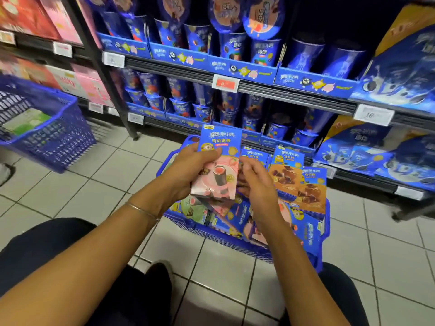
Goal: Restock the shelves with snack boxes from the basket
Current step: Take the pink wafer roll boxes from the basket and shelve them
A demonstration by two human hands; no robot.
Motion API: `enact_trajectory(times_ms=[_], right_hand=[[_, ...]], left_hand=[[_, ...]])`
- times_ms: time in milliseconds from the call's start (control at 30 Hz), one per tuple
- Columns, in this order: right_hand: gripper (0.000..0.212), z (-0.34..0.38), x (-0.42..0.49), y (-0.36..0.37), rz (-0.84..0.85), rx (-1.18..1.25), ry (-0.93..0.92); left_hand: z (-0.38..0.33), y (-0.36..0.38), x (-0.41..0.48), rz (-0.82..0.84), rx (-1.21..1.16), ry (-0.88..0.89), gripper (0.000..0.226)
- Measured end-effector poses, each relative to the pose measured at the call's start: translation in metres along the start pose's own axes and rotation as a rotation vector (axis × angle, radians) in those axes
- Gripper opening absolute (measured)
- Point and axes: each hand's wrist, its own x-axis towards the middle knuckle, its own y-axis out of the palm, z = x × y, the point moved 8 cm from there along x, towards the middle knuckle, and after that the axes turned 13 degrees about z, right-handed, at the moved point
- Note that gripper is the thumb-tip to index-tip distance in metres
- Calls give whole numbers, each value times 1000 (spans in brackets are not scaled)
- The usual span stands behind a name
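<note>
Pink-and-blue strawberry snack box: gripped upright by left hand above blue basket. Right hand curled at its edge, hold not discernible. Box is best steadied two-handed, then faced label-out on shelf.

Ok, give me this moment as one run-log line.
left hand: holds pink snack box over basket | right hand: beside box, grip unclear | shelf: box not placed yet

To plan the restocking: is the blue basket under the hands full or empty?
Quite full: boxes fill the basket to its rim, some upright, some flat; the left hand holds one pink box.
</note>
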Motion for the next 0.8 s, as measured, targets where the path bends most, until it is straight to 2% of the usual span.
enact_trajectory(times_ms=[67,100,200,267,367,433,500,567,633,700,800], right_hand=[[16,-17,-2,-4,-10,-173,38],[28,-28,-3,-3,20,-304,74],[85,-60,-9,11,184,-605,199],[104,-70,-9,20,222,-748,229],[103,-68,-7,25,144,-927,189],[96,-60,-7,21,84,-922,143],[88,-49,-10,10,-1,-722,123],[77,-36,-16,0,-106,-377,96],[76,-16,-18,-2,-119,-259,12],[80,13,-17,5,-61,-409,-108],[76,43,-12,33,127,-854,-268]], left_hand=[[1,-15,4,-52,14,-2,28],[1,-20,5,-64,13,4,25],[2,-29,6,-89,-24,-5,8],[3,-33,7,-101,-31,-15,5],[4,-34,7,-86,-51,-40,14],[1,-36,7,-72,-70,-67,23],[-8,-46,7,-83,-111,-53,31],[-20,-62,8,-109,-131,-13,37],[-23,-70,7,-112,-80,-21,45],[-13,-63,8,-61,-40,-96,53],[10,-38,8,75,-54,-265,69]])
